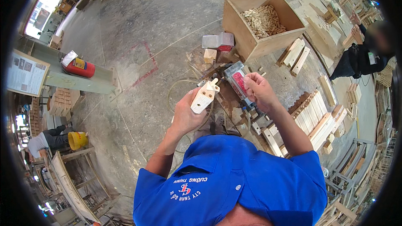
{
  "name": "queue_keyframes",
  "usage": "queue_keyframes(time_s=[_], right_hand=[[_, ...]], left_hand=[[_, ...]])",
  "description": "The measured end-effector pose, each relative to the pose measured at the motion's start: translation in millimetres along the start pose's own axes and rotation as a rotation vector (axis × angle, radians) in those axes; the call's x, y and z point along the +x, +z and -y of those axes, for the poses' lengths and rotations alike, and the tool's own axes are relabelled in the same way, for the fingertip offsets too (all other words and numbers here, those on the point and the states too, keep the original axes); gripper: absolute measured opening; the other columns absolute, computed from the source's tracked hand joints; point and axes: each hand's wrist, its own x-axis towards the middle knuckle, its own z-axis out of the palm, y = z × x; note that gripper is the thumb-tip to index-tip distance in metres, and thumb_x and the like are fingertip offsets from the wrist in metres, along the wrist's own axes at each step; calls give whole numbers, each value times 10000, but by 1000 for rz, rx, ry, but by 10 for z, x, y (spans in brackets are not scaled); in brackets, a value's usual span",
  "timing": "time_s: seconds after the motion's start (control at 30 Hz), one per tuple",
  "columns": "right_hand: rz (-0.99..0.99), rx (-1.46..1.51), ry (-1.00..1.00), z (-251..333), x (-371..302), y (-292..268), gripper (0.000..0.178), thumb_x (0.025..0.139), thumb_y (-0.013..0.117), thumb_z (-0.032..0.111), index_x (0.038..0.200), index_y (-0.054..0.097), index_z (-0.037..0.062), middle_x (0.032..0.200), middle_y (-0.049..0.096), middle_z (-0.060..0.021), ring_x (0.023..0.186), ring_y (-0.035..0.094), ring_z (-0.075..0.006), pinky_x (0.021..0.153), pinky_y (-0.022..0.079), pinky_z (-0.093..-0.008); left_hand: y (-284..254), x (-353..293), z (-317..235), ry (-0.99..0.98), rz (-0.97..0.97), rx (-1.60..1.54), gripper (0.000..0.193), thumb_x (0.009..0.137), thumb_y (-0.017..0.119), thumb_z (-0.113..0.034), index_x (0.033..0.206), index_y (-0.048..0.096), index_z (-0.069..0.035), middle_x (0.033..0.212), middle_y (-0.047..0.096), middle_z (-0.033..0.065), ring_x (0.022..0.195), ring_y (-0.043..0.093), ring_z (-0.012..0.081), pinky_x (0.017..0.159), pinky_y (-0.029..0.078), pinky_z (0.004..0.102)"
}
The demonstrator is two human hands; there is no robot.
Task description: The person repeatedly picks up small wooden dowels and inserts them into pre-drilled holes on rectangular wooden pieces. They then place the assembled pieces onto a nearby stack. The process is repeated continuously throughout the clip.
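A blue shirt (272, 180) is nearest, the left hand (188, 112) grips a drilled wooden block (202, 101), the right hand (260, 92) curls, contents unclear

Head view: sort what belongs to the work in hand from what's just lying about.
Likely in use:
wooden piece with holes, in the left hand;
wooden pegs in the box;
row of wooden pieces.

Apparently unrelated:
fire extinguisher;
yellow bucket.

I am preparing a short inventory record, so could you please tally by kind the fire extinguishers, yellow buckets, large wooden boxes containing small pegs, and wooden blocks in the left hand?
Fire extinguisher: 1
Yellow bucket: 1
Large wooden box containing small pegs: 1
Wooden block in the left hand: 1
Total: 4
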Motion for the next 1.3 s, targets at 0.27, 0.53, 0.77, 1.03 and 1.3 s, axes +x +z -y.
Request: queue_keyframes(time_s=[0.27,0.53,0.77,1.03,1.3], right_hand=[[166,-39,25,-89,-122,-14,239,1066,704,153,1277,628,69,1065,734,-43,808,639,-78,702,548,-247],[230,-569,-403,392,-286,308,95,1062,695,83,1110,754,25,954,717,-13,789,614,-49,707,494,-236],[221,-717,-541,448,-324,444,136,1015,732,50,1139,746,-3,1002,733,-65,877,683,-149,784,542,-312],[223,-1047,-835,479,-313,489,150,1019,695,111,1133,708,14,991,714,-167,902,708,-374,791,570,-429],[201,-1081,-885,386,-347,508,144,1019,703,135,1089,695,10,984,713,-167,887,699,-385,795,572,-457]], left_hand=[[78,-32,61,8,-36,-84,630,813,710,2,1436,618,19,1278,755,172,1194,739,248,1029,555,363],[104,6,-113,14,10,-60,663,822,728,13,1468,583,48,1330,736,189,1253,718,259,1071,537,363],[112,7,-126,39,30,-29,684,817,736,27,1477,563,61,1366,712,203,1283,702,268,1089,527,359],[73,11,-184,86,20,74,662,799,760,-17,1445,616,-17,1216,716,207,1142,729,358,1000,560,398],[154,42,-163,211,-72,87,625,758,783,-70,1371,662,-61,1011,686,183,958,704,415,843,568,492]])
